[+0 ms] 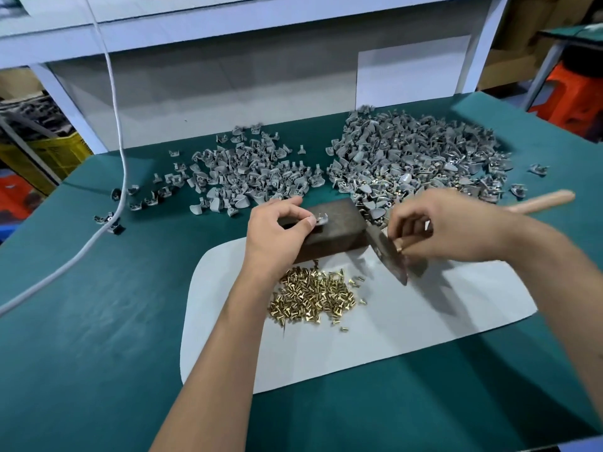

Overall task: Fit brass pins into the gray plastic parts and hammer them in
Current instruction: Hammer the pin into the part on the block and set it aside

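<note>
1. Your work happens on a green-covered bench [98, 321], whose bare stretch lies widest to your left and toward you; its back edge meets a white shelf frame [228, 37].
2. A white rounded mat [408, 321] lies on the green, and its near half is bare.
3. A white cable [121, 177] runs down across the left side of the bench, crossing a few stray gray pieces.
4. A dark rectangular metal block [339, 230] sits at the mat's far edge, between your two hands.
5. Your left hand [277, 233] rests on the block's left end, thumb and forefinger pinching a small gray plastic part [321, 219] against its top; blur hides whether a pin sits in it.
6. Your right hand [450, 223] has its fingers curled around the wooden-handled hammer [388, 256] close to the head, whose dark metal head hangs just right of the block over the mat, while the pale handle end pokes out past your wrist.
7. A loose heap of short brass pins [313, 298] lies on the mat, just in front of the block.
8. Behind the block, a thinner scatter of gray plastic parts [248, 174] spreads at left, and a denser pile of gray parts [417, 158], with brass glinting among them, crowds the right, touching the block's far right corner.
</note>
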Tool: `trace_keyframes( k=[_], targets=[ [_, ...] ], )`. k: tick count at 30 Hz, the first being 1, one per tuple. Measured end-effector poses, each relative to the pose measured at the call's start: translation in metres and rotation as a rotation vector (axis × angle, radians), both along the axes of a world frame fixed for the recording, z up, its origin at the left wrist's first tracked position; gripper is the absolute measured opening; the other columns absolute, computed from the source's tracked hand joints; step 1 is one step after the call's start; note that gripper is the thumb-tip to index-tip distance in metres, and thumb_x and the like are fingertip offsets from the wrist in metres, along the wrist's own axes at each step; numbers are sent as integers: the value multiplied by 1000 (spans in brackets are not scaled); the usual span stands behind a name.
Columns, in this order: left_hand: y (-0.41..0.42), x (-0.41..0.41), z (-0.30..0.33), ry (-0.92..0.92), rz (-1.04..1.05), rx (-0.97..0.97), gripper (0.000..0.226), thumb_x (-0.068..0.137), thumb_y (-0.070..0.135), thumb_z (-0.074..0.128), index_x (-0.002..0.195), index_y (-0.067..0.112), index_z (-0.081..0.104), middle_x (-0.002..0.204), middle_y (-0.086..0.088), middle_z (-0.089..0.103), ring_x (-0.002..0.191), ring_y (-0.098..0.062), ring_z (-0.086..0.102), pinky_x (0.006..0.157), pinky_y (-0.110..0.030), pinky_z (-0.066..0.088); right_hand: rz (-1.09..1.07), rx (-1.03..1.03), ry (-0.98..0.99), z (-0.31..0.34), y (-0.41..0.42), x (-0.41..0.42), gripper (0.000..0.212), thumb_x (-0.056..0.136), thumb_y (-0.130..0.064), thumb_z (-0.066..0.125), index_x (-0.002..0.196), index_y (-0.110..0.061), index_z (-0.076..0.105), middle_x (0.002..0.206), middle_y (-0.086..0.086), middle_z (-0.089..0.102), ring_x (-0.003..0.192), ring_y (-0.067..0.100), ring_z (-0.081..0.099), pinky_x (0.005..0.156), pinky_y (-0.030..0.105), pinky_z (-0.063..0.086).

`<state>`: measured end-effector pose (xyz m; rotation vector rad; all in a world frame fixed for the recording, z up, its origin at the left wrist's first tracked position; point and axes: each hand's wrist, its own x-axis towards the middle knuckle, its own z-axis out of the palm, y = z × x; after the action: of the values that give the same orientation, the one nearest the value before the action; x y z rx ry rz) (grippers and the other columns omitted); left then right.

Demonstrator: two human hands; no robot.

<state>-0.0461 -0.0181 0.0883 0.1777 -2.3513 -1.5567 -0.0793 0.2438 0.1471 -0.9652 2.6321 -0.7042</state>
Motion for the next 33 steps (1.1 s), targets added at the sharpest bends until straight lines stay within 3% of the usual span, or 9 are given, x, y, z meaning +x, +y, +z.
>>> trace_keyframes(
  k=[7, 10, 14, 17, 19, 22, 26, 28, 33],
  targets=[
    [5, 5, 5, -10, -37, 159, 24, 87, 8, 76, 68, 23, 78, 126, 3, 71, 124, -12, 61, 113, -48, 44, -94, 161, 157, -9, -8, -3, 25, 69, -29, 92, 86, -33, 74, 86, -19, 65, 85, -2, 59, 76, 24, 50],
    [5, 5, 6, 5, -53, 173, 24, 86, 8, 76, 67, 23, 77, 126, 1, 70, 124, -12, 62, 112, -50, 44, -119, -11, 290, -6, -27, 0, 20, 80, -33, 85, 95, -34, 71, 91, -24, 62, 90, -3, 58, 80, 18, 47],
    [8, 5, 7, 14, -82, 152, 22, 80, 16, 77, 64, 30, 78, 132, -1, 68, 135, -22, 54, 117, -56, 35, -106, -177, 342, -9, -66, 5, 34, 86, -38, 79, 116, -28, 67, 105, -11, 67, 95, 7, 61, 88, 28, 50],
    [8, 3, 5, 51, -121, 146, 29, 86, 8, 74, 66, 29, 78, 127, 2, 70, 131, -16, 56, 116, -54, 37, -86, -252, 308, -12, -82, 4, 23, 87, -32, 78, 110, -28, 73, 98, -12, 70, 90, 6, 62, 84, 26, 51],
    [7, 3, 6, 73, -113, 165, 17, 86, 23, 71, 71, 28, 80, 119, 11, 72, 127, -12, 60, 113, -51, 42, -119, -298, 298, -12, -83, 0, 14, 88, -30, 78, 101, -27, 77, 92, -14, 71, 84, 1, 63, 80, 19, 50],
    [-1, -2, 6, 100, 51, 156, 22, 85, 40, 65, 78, 26, 80, 117, 6, 71, 125, -12, 60, 114, -49, 41, -234, -263, 323, -8, -74, -12, 11, 88, -30, 79, 98, -26, 77, 86, -14, 70, 80, -6, 62, 74, 8, 47],
    [-26, -10, -5, 46, 308, -8, 37, 91, 52, 59, 91, 23, 80, 99, 6, 74, 118, -28, 59, 108, -51, 43, -357, -58, 326, -1, -57, -36, 16, 84, -31, 83, 98, -23, 78, 86, -6, 73, 80, 11, 66, 83, 28, 55],
    [-40, -10, -8, 14, 447, 13, 40, 91, 53, 55, 93, 22, 80, 97, 2, 75, 115, -31, 58, 106, -49, 44, -383, 38, 295, -2, -58, -44, 20, 83, -33, 84, 99, -24, 77, 90, -3, 73, 82, 16, 67, 85, 32, 57],
    [-61, -9, -6, -24, 655, 129, 35, 91, 49, 53, 84, 23, 76, 89, -4, 72, 107, -35, 59, 101, -50, 46, -379, -17, 344, -8, -99, -56, 10, 86, -32, 79, 93, -25, 77, 89, -3, 75, 88, 20, 69, 88, 38, 58]
  ],
)
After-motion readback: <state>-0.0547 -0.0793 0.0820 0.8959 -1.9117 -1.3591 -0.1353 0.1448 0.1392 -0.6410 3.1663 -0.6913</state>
